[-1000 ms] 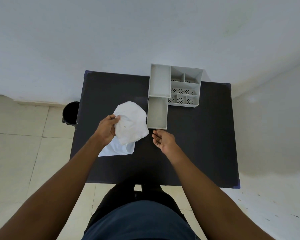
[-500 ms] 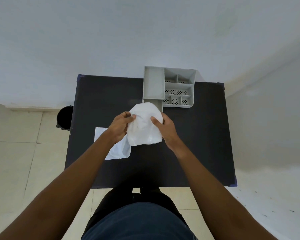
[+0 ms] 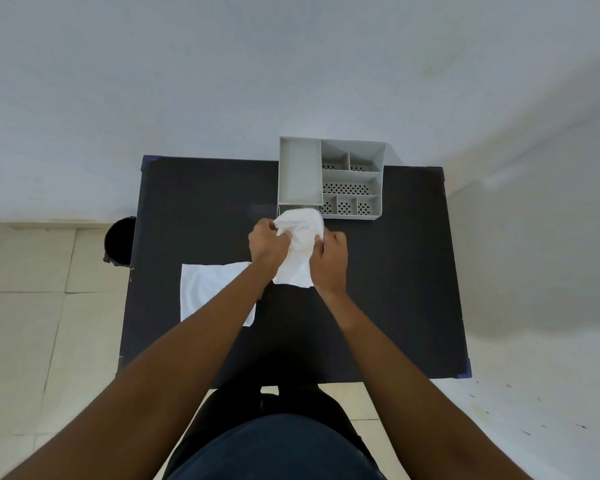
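Both gripping 1 white cloth point(image 3: 300, 233) above the counter point(image 3: 395, 289): our left hand point(image 3: 267, 247) and right hand point(image 3: 329, 258) pinch its bunched sides; soft, light, we judge.

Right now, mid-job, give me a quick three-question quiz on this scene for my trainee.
1. True or false: the left hand and the right hand both grip the bunched cloth.
2. Where does the flat cloth lie? A on a chair; B on the table; C in a drawer.
3. Fill in: the bin stands on the ___, beside the table's left edge.

Key: 1 true; 2 B; 3 floor.
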